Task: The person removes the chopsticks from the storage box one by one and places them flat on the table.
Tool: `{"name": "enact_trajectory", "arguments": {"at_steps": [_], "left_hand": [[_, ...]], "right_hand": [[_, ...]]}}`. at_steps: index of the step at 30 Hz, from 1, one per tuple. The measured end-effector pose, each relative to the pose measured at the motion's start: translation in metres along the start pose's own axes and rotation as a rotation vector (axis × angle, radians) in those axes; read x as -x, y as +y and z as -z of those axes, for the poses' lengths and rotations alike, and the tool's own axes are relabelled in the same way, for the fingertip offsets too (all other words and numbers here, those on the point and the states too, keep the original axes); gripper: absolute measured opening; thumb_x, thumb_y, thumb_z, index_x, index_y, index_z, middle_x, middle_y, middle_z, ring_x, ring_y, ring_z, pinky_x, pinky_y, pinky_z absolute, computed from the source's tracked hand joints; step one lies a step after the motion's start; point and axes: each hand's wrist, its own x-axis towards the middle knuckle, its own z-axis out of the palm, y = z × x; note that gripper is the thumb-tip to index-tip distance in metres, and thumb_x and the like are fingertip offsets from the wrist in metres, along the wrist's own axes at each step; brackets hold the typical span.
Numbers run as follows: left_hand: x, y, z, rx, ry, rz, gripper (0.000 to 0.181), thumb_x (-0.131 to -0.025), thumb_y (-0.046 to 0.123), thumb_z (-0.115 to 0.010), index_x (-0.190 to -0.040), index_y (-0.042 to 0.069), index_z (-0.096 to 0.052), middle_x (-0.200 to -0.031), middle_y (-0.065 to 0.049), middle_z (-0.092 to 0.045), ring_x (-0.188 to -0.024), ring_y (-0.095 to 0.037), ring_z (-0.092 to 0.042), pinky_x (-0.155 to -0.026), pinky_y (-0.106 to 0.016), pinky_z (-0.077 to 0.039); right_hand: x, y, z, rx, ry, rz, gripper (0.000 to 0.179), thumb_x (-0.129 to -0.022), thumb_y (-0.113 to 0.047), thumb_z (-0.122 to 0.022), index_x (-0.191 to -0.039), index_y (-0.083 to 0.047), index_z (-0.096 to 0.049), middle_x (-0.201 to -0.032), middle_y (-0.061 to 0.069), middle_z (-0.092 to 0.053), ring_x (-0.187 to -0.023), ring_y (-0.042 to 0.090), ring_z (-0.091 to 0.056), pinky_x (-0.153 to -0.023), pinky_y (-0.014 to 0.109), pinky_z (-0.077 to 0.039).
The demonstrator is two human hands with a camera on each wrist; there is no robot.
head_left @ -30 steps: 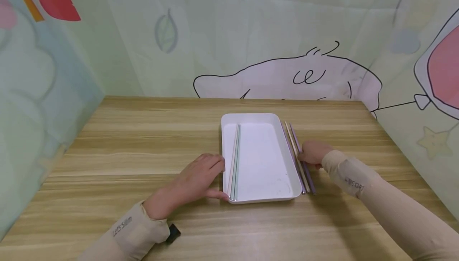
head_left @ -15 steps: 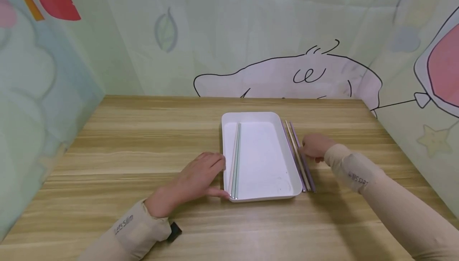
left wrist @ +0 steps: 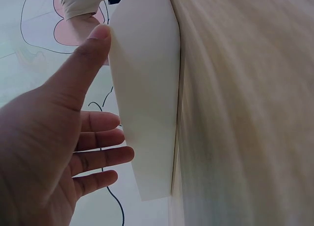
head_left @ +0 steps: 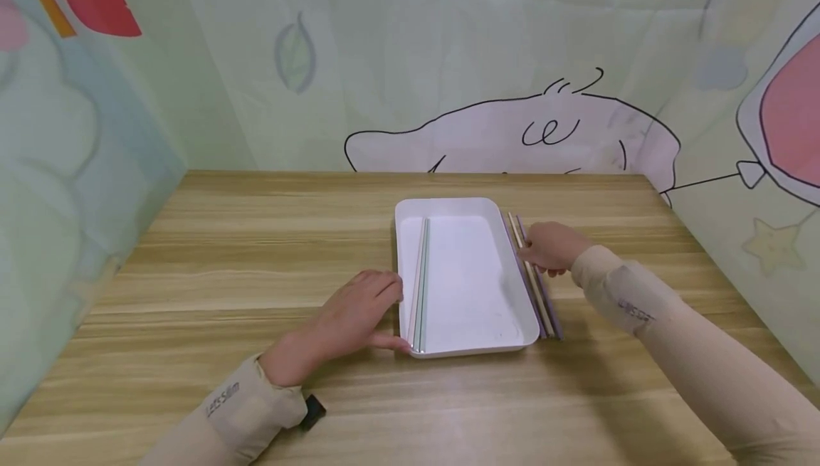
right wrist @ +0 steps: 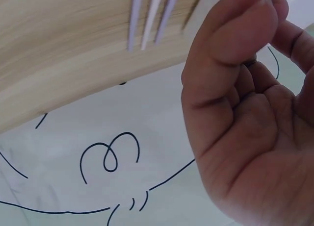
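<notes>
A white rectangular tray (head_left: 470,281) lies on the table, with slim pink and pale green chopsticks (head_left: 421,288) along its left side. My left hand (head_left: 349,320) rests at the tray's left edge, thumb at the near corner and fingers fairly straight against the wall. Beside the tray's right wall lie two purple chopsticks and a cream chopstick (head_left: 543,302). My right hand (head_left: 554,245) is over their upper part, fingers curled and fingertips overlapping the sticks. In the right wrist view, its thumb (right wrist: 245,32) bends toward the fingers; I cannot tell whether they pinch a stick.
The wood-grain table (head_left: 256,260) meets a pale cartoon-printed backdrop (head_left: 384,60) at the back and sides. A small dark device (head_left: 312,412) sits at the left wrist.
My right hand has moved away from the near end and left, from the outer purple chopstick to over the cream one. The left hand and tray have stayed put.
</notes>
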Motion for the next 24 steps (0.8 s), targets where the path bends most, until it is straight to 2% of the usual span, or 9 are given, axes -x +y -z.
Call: {"name": "enact_trajectory", "arguments": {"at_steps": [4,8,13,24], "left_hand": [[0.001,-0.001,-0.001,-0.001,0.019,-0.006,0.063,-0.062,0.060,-0.067,-0.094,0.009,-0.051,-0.100,-0.001,-0.054,-0.097,-0.018,-0.051,-0.097,-0.034,-0.041],[0.001,-0.002,-0.003,0.000,0.035,-0.012,0.063,-0.060,0.060,-0.068,-0.093,0.008,-0.051,-0.100,-0.002,-0.054,-0.096,-0.018,-0.052,-0.096,-0.033,-0.042],[0.001,-0.002,-0.002,0.006,0.017,-0.002,0.064,-0.061,0.061,-0.067,-0.093,0.008,-0.051,-0.100,-0.002,-0.054,-0.097,-0.019,-0.051,-0.097,-0.034,-0.041],[0.000,-0.002,0.000,0.018,-0.012,0.013,0.063,-0.062,0.061,-0.066,-0.093,0.009,-0.050,-0.097,-0.001,-0.052,-0.094,-0.017,-0.050,-0.097,-0.033,-0.041]], "right_hand": [[-0.001,-0.011,0.003,0.017,0.003,0.009,0.032,-0.088,-0.024,-0.045,-0.063,-0.008,-0.055,-0.054,0.001,-0.055,-0.045,0.010,-0.048,-0.042,0.021,-0.040],[-0.002,-0.024,0.005,0.025,-0.012,0.019,0.029,-0.088,-0.024,-0.045,-0.068,-0.007,-0.058,-0.054,-0.001,-0.054,-0.045,0.009,-0.048,-0.043,0.020,-0.040],[-0.004,-0.039,0.004,0.020,-0.021,0.041,0.029,-0.089,-0.024,-0.045,-0.078,-0.003,-0.062,-0.059,0.000,-0.056,-0.047,0.010,-0.050,-0.044,0.020,-0.043],[-0.014,-0.067,-0.004,0.019,-0.039,0.051,0.028,-0.088,-0.024,-0.047,-0.079,-0.003,-0.062,-0.061,0.001,-0.057,-0.048,0.010,-0.051,-0.043,0.019,-0.043]]}}
